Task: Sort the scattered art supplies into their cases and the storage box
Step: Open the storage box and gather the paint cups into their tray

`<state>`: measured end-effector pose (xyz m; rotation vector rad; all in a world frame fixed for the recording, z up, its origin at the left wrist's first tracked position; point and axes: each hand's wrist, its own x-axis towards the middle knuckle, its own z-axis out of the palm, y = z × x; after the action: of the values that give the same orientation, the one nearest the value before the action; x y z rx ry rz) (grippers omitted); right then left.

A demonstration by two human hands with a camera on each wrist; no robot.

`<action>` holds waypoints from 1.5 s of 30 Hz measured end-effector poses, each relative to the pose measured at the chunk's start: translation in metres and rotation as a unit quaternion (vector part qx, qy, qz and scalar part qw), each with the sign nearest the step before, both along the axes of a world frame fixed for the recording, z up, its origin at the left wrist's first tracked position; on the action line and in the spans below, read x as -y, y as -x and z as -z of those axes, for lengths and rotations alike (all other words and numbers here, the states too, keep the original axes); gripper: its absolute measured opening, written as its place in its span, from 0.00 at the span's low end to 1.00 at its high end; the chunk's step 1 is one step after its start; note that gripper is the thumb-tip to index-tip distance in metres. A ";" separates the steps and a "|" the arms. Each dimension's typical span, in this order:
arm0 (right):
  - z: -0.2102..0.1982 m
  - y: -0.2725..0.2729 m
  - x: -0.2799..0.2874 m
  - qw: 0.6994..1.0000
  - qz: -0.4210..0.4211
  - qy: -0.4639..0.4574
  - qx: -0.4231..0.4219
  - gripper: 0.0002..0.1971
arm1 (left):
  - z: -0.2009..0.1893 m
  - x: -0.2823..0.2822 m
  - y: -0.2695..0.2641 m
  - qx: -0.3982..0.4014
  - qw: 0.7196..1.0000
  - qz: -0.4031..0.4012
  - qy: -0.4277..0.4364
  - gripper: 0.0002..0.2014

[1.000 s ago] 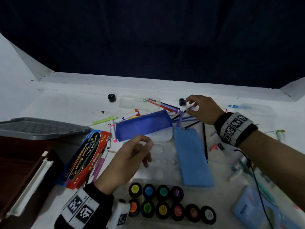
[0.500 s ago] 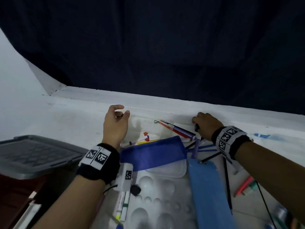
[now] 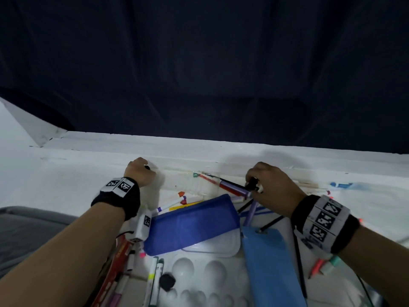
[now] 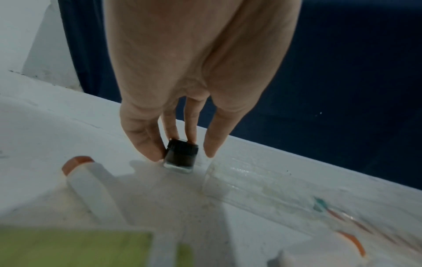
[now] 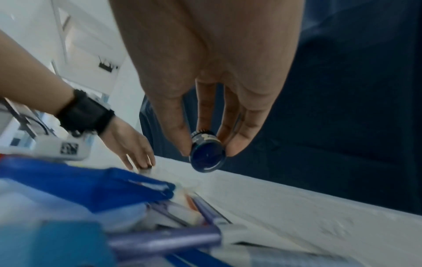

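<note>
Gathering the stray paint pots is the step in hand, judging by both grips. The left hand [image 4: 182, 75] is pinching a black-capped pot [image 4: 180, 156] that is standing on the white table [image 4: 57, 122] near its far edge, fingertips closing around cap and side. The right hand [image 5: 205, 72] is holding a dark blue pot [image 5: 206, 154] clear of the surface, pinched between thumb and fingers, above the purple markers [image 3: 234, 188]. The two hands are working well apart, with the dark blue pouch [image 3: 192, 220] lying between and nearer the person. Next, I judge, the left pot needs lifting, then both need carrying back to wherever the other pots are being kept, which is not showing here.
</note>
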<state>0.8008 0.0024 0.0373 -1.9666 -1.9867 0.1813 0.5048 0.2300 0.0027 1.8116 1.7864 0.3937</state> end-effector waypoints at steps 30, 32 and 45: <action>-0.023 0.090 0.248 0.985 -0.036 -0.014 -0.167 0.14 | -0.085 0.340 0.033 0.285 0.918 0.267 -0.065 0.13; -0.011 0.091 0.265 0.986 -0.059 0.023 -0.156 0.13 | -0.071 0.366 0.032 0.237 0.916 0.317 -0.062 0.14; 0.016 0.105 0.293 0.989 -0.035 0.021 -0.145 0.14 | -0.015 0.407 0.000 0.149 0.870 0.460 -0.092 0.10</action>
<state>0.6957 -0.2908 0.0210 -1.7775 -1.8749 0.5015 0.5050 -0.1772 0.0177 2.3302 0.5548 0.4177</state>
